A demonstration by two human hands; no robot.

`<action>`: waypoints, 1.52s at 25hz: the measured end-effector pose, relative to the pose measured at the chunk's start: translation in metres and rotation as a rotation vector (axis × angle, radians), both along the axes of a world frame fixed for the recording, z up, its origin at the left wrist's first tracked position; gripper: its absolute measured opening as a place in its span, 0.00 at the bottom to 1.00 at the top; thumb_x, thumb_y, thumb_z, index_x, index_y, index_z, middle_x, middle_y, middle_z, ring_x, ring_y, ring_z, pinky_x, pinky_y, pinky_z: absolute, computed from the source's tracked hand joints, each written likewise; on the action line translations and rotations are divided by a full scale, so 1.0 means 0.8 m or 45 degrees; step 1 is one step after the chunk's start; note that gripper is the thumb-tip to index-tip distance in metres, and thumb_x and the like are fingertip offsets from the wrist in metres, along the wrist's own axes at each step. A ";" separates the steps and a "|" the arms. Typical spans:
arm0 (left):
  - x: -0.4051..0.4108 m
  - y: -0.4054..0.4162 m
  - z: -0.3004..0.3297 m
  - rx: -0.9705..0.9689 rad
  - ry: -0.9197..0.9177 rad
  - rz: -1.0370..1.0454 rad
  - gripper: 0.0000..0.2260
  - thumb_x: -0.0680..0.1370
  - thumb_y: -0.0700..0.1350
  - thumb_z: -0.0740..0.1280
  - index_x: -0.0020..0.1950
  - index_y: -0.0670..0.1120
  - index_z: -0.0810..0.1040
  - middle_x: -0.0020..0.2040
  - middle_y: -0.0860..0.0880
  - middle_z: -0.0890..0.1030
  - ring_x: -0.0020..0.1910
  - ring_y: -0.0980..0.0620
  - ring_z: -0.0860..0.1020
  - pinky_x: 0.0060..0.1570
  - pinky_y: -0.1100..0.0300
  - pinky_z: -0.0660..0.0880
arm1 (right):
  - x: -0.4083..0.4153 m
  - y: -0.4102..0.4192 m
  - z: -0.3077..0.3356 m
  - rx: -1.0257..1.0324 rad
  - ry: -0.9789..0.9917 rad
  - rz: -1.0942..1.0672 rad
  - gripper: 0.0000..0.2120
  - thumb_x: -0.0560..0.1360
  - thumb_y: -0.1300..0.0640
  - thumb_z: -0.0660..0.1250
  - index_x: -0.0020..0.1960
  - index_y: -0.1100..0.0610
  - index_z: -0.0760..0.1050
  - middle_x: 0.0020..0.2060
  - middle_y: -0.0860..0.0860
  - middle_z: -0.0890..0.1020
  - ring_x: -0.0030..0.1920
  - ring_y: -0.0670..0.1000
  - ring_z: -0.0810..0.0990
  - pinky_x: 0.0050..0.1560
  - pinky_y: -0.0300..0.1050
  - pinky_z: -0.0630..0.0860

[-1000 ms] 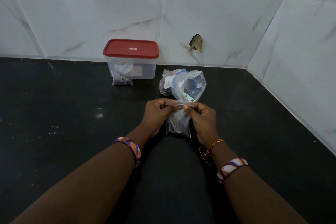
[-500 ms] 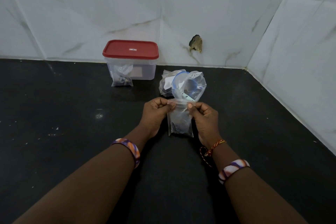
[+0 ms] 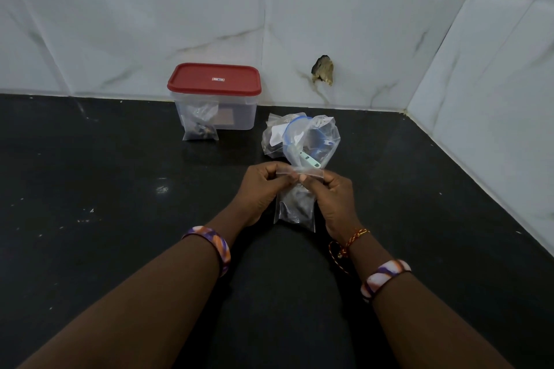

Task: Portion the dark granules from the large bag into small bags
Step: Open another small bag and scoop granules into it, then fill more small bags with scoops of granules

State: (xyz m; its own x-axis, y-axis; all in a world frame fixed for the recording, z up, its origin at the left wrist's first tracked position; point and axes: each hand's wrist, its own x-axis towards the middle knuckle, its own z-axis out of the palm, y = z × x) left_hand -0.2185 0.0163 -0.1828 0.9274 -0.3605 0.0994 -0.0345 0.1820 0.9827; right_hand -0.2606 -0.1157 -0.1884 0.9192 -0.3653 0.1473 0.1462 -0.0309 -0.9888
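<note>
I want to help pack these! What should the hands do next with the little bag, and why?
Probably slide the pinch along the top strip to seal it. Both the left hand and right hand pinch the top edge of the small bag, which already holds dark granules at its bottom.

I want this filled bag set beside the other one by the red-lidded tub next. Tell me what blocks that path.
Nothing visible does. Both hands, left and right, pinch the small bag at its top; bare counter lies between it and the bag at the tub. The large bag sits off to the right.
</note>
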 end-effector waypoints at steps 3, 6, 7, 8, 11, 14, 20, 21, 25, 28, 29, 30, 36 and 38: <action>0.000 -0.002 -0.001 0.013 0.025 0.047 0.06 0.73 0.32 0.67 0.40 0.40 0.80 0.37 0.46 0.81 0.36 0.55 0.80 0.42 0.64 0.78 | 0.001 0.004 0.000 -0.056 0.022 -0.012 0.06 0.70 0.63 0.71 0.40 0.54 0.83 0.39 0.59 0.85 0.44 0.57 0.84 0.49 0.55 0.81; 0.000 -0.002 -0.001 -0.019 0.067 0.100 0.04 0.73 0.32 0.68 0.41 0.39 0.81 0.34 0.48 0.83 0.34 0.56 0.81 0.39 0.64 0.79 | 0.001 0.005 0.003 -0.072 0.018 -0.033 0.05 0.72 0.64 0.69 0.40 0.56 0.82 0.38 0.60 0.84 0.40 0.54 0.82 0.46 0.53 0.80; 0.000 -0.002 -0.001 -0.037 0.075 0.099 0.04 0.73 0.32 0.68 0.41 0.38 0.81 0.33 0.49 0.83 0.34 0.56 0.81 0.39 0.63 0.79 | 0.000 0.005 0.004 -0.035 0.020 -0.032 0.06 0.72 0.64 0.69 0.40 0.56 0.82 0.37 0.58 0.84 0.40 0.53 0.82 0.46 0.51 0.81; -0.001 -0.001 -0.001 -0.050 0.083 0.087 0.04 0.73 0.32 0.68 0.42 0.38 0.81 0.33 0.50 0.84 0.34 0.57 0.82 0.39 0.64 0.79 | -0.001 0.005 0.005 0.000 0.021 -0.031 0.06 0.72 0.65 0.68 0.40 0.57 0.82 0.36 0.56 0.84 0.39 0.52 0.83 0.45 0.49 0.81; -0.002 0.002 0.002 -0.065 0.172 0.015 0.04 0.74 0.33 0.67 0.41 0.38 0.81 0.33 0.49 0.84 0.34 0.56 0.82 0.39 0.63 0.80 | -0.004 0.004 0.006 0.038 0.011 -0.060 0.07 0.73 0.66 0.68 0.39 0.58 0.82 0.34 0.53 0.84 0.37 0.48 0.82 0.41 0.43 0.80; 0.002 0.006 0.006 -0.081 0.257 -0.047 0.04 0.74 0.34 0.66 0.43 0.37 0.81 0.35 0.46 0.84 0.35 0.53 0.83 0.43 0.60 0.80 | 0.000 0.003 0.002 -0.035 0.029 -0.125 0.05 0.73 0.64 0.67 0.40 0.63 0.81 0.36 0.59 0.82 0.38 0.53 0.80 0.43 0.51 0.79; 0.031 0.050 0.021 -0.110 0.297 0.065 0.07 0.77 0.39 0.64 0.47 0.38 0.81 0.41 0.42 0.83 0.40 0.46 0.80 0.44 0.55 0.80 | -0.013 0.031 0.015 -0.448 0.144 0.123 0.12 0.68 0.62 0.73 0.45 0.47 0.77 0.38 0.48 0.83 0.40 0.45 0.82 0.44 0.41 0.80; 0.041 0.065 0.026 -0.083 0.274 0.087 0.07 0.77 0.40 0.65 0.46 0.40 0.82 0.41 0.43 0.83 0.41 0.47 0.81 0.44 0.55 0.80 | -0.008 0.043 0.018 -0.546 0.152 0.164 0.13 0.68 0.63 0.73 0.46 0.48 0.77 0.38 0.47 0.82 0.39 0.43 0.81 0.45 0.38 0.80; 0.079 0.111 0.042 -0.055 0.181 0.254 0.07 0.76 0.40 0.67 0.51 0.41 0.81 0.42 0.47 0.83 0.44 0.49 0.80 0.43 0.58 0.80 | 0.052 0.107 0.038 -0.710 0.031 0.164 0.14 0.68 0.67 0.70 0.49 0.52 0.73 0.35 0.48 0.82 0.38 0.45 0.82 0.43 0.40 0.80; 0.108 0.136 0.044 0.252 0.025 0.724 0.16 0.74 0.39 0.69 0.62 0.43 0.75 0.52 0.45 0.79 0.49 0.48 0.79 0.46 0.60 0.78 | 0.111 0.146 0.043 -0.736 0.036 0.151 0.15 0.69 0.69 0.67 0.47 0.52 0.69 0.34 0.50 0.81 0.40 0.51 0.83 0.45 0.48 0.80; 0.114 0.144 0.043 0.398 -0.021 0.902 0.17 0.73 0.39 0.70 0.62 0.42 0.74 0.55 0.43 0.79 0.51 0.47 0.78 0.50 0.59 0.76 | 0.129 0.155 0.042 -0.752 0.053 0.146 0.14 0.69 0.69 0.66 0.47 0.53 0.69 0.35 0.51 0.81 0.41 0.52 0.82 0.46 0.48 0.80; 0.117 0.151 0.042 0.515 -0.068 1.031 0.17 0.73 0.40 0.70 0.61 0.42 0.75 0.57 0.43 0.78 0.52 0.47 0.77 0.51 0.59 0.73 | 0.143 0.162 0.041 -0.765 0.075 0.131 0.12 0.70 0.69 0.65 0.48 0.55 0.70 0.37 0.52 0.81 0.42 0.52 0.82 0.46 0.46 0.79; 0.100 0.139 0.044 0.763 -0.473 0.871 0.12 0.74 0.32 0.65 0.54 0.41 0.78 0.53 0.45 0.78 0.44 0.54 0.74 0.42 0.71 0.69 | 0.164 0.162 0.047 -0.789 0.143 0.004 0.05 0.72 0.66 0.63 0.44 0.57 0.72 0.41 0.56 0.81 0.43 0.52 0.79 0.42 0.40 0.73; 0.105 0.119 0.056 0.783 -0.609 0.730 0.12 0.74 0.31 0.64 0.54 0.41 0.79 0.53 0.45 0.79 0.45 0.53 0.76 0.43 0.70 0.71 | 0.158 0.148 0.064 -0.843 0.099 0.010 0.04 0.72 0.64 0.64 0.44 0.56 0.73 0.41 0.54 0.82 0.44 0.53 0.80 0.45 0.46 0.77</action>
State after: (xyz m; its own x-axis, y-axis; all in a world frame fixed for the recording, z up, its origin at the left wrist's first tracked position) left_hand -0.1341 0.1117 -0.1383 0.8891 0.0188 0.4573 -0.3793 -0.5288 0.7593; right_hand -0.1343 0.0030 -0.1375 0.9385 -0.2135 0.2714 0.0781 -0.6344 -0.7690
